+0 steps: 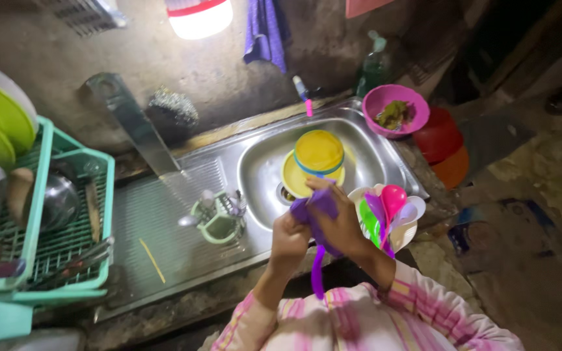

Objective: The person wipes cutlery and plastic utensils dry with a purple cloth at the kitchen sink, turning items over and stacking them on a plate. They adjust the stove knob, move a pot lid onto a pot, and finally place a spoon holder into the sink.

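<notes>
Setting: a dim washing corner with a rough grey wall, lit by a white lamp (200,16) at the top of the frame.
Surface: a stainless steel sink with a ribbed drainboard (164,208) filled the centre.
Left hand (289,235): lower centre, closed around a purple cloth (313,205).
Right hand (339,224): just beside the left, fingers curled on the same cloth and gripping a purple plastic spoon (318,276) whose handle hung down below the hands.
Basin: stacked yellow plastic bowls (319,153) sat upside down, above the hands.
Right of the hands: a white bowl (403,235) held coloured plastic spoons (385,205).
Upper right: a pink bowl of green scraps (395,110) on the sink corner.
Left: a teal plastic dish rack (53,247) with plates.
Drainboard: a small green cutlery holder (219,221).
</notes>
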The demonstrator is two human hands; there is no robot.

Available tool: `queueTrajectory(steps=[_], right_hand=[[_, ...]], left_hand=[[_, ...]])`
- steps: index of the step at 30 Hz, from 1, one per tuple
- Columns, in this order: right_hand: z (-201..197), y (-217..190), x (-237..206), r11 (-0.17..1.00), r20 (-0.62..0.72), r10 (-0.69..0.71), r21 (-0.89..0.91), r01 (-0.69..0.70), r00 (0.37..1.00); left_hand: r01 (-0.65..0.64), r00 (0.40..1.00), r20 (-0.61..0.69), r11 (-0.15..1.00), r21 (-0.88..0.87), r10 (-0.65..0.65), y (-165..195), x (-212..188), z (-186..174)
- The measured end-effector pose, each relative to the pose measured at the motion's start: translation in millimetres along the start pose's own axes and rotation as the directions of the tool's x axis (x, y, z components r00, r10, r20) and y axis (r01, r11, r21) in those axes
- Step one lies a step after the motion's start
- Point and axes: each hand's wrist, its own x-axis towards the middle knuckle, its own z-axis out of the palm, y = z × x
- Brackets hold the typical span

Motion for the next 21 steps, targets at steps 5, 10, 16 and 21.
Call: queueTrajectory(steps=[5, 10, 16, 21], right_hand=[[-7.0, 61.6, 2.4, 0.692, -0.023, 0.689, 0.318, -0.648, 0.724], [-16.9, 90.3, -7.2, 0.776, -0.291, 0.630, 0.251, -0.578, 0.720], [-40.3, 101.7, 4.3, 0.764, -0.350, 0.624, 0.461, -0.452, 0.698], [-75.0, 47.3, 19.7, 0.711, -0.124, 0.668, 0.398, -0.580, 0.733]], left_hand=[[0.238, 0.970, 0.082, 0.959, -0.154, -0.227, 22.0, 4.9, 3.3], [0.085, 0.996, -0.017, 0.903, 0.422, -0.086, 28.3, -8.0, 39.7], [-0.248, 0.959, 0.165, 0.397, 0.884, 0.231, 11.0, -15.7, 41.9], [-0.021, 0.999, 0.007, 0.310, 0.950, 0.045, 27.8, 9.8, 14.1]])
